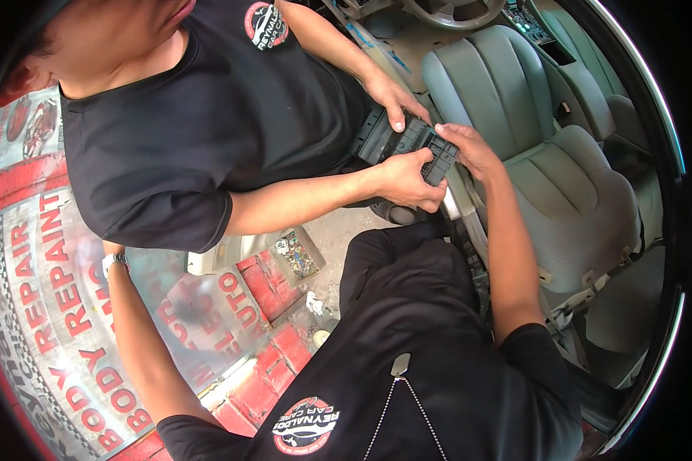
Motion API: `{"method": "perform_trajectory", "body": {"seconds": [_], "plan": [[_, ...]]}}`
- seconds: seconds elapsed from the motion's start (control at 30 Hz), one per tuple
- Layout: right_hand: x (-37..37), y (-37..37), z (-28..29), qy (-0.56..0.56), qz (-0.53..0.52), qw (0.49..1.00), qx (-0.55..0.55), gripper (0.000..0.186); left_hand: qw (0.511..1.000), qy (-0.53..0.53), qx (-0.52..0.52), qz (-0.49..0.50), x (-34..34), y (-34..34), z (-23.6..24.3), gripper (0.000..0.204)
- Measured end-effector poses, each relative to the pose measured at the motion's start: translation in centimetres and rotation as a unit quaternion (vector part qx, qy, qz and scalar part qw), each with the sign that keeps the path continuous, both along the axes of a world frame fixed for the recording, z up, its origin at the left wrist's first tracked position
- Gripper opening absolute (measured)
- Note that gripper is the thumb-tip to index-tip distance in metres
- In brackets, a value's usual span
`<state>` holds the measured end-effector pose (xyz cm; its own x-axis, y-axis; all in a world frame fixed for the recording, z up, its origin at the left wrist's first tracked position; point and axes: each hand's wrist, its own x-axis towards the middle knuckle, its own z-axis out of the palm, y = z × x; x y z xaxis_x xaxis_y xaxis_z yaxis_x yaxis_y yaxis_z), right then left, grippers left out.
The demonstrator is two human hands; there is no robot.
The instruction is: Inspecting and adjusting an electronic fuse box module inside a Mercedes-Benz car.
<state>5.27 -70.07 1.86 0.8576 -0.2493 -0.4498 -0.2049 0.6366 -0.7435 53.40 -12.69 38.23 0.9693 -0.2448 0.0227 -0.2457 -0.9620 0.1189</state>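
Observation:
A black plastic fuse box (pixel 375 138), with rows of slots at one end, is held up between me and a co-worker. My right hand (pixel 473 150) grips its right end, thumb on the upper edge; some of my fingers are hidden. The co-worker's two hands are on it too: one hand (pixel 398 101) at the far edge, the other hand (pixel 409 178) at the near edge with its fingers on the slotted end. My left arm reaches out at the left, a watch (pixel 116 260) on its wrist. Beyond the watch, my left hand (pixel 113 247) is almost wholly hidden behind the co-worker's sleeve.
The co-worker (pixel 269 115) in a black shirt stands close in front. To the right is a car's grey seat (pixel 515 146) inside the open doorway. A tray (pixel 298 257) of small parts rests below, near red bricks (pixel 288 347). Printed panels (pixel 69 292) line the left.

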Motion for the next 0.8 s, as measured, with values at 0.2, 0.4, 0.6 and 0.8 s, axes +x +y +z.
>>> {"method": "perform_trajectory", "body": {"seconds": [0.2, 0.4, 0.6, 0.8], "plan": [[-0.3, -0.3, -0.3, 0.009, 0.015, 1.0, -0.013, 0.023, 0.996, -0.04, 0.047, -0.072, 3.0, 1.7, -0.7, 0.052], [-0.3, -0.1, 0.8, 0.004, 0.002, 1.0, 0.0, 0.02, 0.982, -0.08, 0.095, -0.139, 5.9, 4.6, -1.0, 0.051], [-0.3, -0.1, 0.4, 0.0, -0.011, 1.0, -0.019, 0.019, 0.959, -0.124, 0.141, -0.211, 8.0, 6.9, -1.5, 0.05], [-0.4, -0.1, 0.2, -0.003, -0.01, 1.0, -0.028, 0.018, 0.927, -0.165, 0.185, -0.28, 10.3, 7.6, -2.7, 0.049]]}}
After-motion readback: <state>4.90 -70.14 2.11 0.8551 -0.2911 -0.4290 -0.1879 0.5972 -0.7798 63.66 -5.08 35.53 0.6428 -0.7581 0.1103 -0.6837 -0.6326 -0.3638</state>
